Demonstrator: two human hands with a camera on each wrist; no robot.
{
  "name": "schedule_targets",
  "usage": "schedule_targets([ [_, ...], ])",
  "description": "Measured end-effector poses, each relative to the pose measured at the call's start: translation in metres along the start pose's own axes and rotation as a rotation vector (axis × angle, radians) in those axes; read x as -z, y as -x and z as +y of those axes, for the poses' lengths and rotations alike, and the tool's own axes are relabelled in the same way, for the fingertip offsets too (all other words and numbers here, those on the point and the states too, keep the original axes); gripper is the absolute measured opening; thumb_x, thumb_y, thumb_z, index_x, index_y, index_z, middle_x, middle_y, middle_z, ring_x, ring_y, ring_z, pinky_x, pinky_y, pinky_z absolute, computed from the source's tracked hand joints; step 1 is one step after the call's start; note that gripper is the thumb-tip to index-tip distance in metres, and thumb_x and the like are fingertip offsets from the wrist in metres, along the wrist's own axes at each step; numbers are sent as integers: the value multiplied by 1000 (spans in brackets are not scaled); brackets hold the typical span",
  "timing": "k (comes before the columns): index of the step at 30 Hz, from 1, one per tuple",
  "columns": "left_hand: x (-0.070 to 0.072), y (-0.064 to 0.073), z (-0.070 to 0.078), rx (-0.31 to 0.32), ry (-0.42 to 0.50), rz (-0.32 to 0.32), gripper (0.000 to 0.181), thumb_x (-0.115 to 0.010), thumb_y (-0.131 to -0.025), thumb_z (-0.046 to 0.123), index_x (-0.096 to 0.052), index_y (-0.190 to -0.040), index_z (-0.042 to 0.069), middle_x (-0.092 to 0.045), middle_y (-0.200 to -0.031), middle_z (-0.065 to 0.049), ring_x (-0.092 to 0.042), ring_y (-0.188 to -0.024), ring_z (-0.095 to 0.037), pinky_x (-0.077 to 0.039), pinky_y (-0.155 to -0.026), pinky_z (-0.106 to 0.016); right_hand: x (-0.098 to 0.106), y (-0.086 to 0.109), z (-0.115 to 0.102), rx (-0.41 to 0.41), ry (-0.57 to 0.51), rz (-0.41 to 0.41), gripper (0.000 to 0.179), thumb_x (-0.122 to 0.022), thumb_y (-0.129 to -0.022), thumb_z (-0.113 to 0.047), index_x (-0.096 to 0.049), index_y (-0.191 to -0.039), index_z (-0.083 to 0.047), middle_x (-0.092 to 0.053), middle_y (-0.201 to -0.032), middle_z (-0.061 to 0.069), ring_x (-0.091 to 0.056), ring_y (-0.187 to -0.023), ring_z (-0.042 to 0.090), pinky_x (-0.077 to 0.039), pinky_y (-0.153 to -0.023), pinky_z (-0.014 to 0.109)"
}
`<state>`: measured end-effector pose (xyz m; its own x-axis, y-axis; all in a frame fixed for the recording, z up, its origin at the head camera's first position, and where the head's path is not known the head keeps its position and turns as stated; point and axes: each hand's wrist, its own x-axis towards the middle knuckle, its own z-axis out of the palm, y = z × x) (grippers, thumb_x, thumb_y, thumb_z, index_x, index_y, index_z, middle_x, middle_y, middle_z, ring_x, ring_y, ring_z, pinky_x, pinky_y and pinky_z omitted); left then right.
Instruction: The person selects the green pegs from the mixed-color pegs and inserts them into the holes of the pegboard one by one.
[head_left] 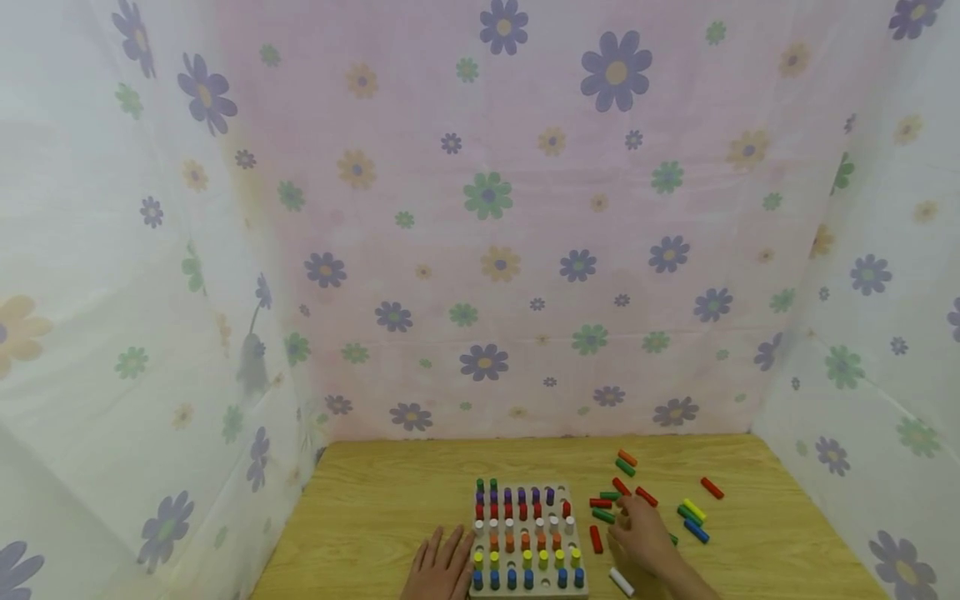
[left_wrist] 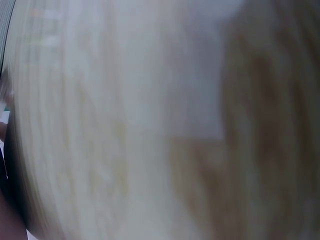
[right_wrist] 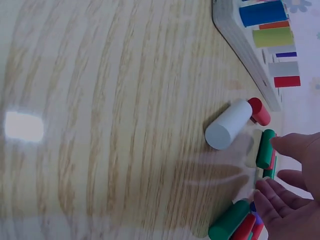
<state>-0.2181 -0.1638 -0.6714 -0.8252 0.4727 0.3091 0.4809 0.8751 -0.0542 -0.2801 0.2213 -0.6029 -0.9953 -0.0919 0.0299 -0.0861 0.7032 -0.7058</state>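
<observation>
A pale pegboard [head_left: 528,593] stands on the table with rows of coloured pegs, among them blue, yellow, orange, white, red, purple and green. My left hand [head_left: 439,568] lies with outstretched fingers at its left edge. To the right of the board, my right hand [head_left: 647,537] reaches down among loose pegs. In the right wrist view its thumb is close to a green peg [right_wrist: 265,149], apart from the other fingers, with nothing visibly held between them. A white peg [right_wrist: 227,125] and a red peg [head_left: 596,538] lie nearby. The left wrist view is mostly blurred wood grain.
Farther right lie a yellow peg [head_left: 695,510], a blue peg [head_left: 697,531] and a lone red peg [head_left: 712,487]. An orange peg [head_left: 627,457] lies toward the back. Flowered cloth [head_left: 525,292] encloses the wooden table [head_left: 390,475] at the back and sides.
</observation>
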Motion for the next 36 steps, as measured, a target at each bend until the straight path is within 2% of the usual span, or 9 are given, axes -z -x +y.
schedule_targets([
  [5,2,0,-4,-77,-18,-78,93,-24,-77,85,-21,-151,28,-28,-153,-3,-25,-138,-34,-17,-110,-54,-4,-4,2,-19,62,-18,30,-70,-79,-6,-62,-105,7,-60,-84,4,-56,-75,17,-51,-60,34],
  [9,3,-2,-6,-105,-36,-109,97,-22,-75,87,-22,-151,27,-25,-154,-3,-21,-139,-36,-16,-109,-59,-4,-5,-2,-23,71,-24,22,-69,-79,-4,-64,-98,5,-60,-81,4,-57,-73,18,-51,-58,34],
  [11,4,-3,-5,-94,-32,-141,101,-21,-71,90,-24,-150,27,-21,-155,-3,-17,-140,-36,-13,-109,-61,-5,-6,-3,-23,75,-27,19,-68,-78,-3,-64,-96,3,-61,-80,4,-57,-72,18,-51,-57,35],
  [14,4,-3,-5,-85,-23,-150,101,-21,-71,90,-26,-150,26,-21,-155,-3,-16,-140,-36,-13,-110,-60,-7,-7,-4,-26,86,-20,15,-69,-78,-3,-65,-92,0,-62,-79,3,-58,-71,19,-52,-56,35],
  [19,2,-2,-6,-100,-28,-119,97,-22,-74,88,-24,-150,26,-23,-154,-3,-19,-140,-36,-14,-110,-59,-11,-9,-2,-22,89,-6,9,-70,-79,-7,-65,-87,-4,-61,-77,1,-57,-69,16,-51,-55,34],
  [26,6,-1,-3,-82,-37,-174,108,-21,-64,95,-25,-150,28,-13,-157,-3,-11,-142,-35,-10,-110,-62,-12,-6,-1,22,33,3,7,-70,-80,-6,-64,-82,-6,-59,-72,0,-54,-64,13,-47,-52,28],
  [36,8,1,-3,-72,-39,-192,109,-21,-63,95,-19,-151,31,-11,-157,-2,-12,-142,-34,-10,-110,-62,-10,-6,4,85,-7,-116,9,-66,-87,-11,-60,-81,-6,-55,-70,1,-48,-61,13,-41,-49,25],
])
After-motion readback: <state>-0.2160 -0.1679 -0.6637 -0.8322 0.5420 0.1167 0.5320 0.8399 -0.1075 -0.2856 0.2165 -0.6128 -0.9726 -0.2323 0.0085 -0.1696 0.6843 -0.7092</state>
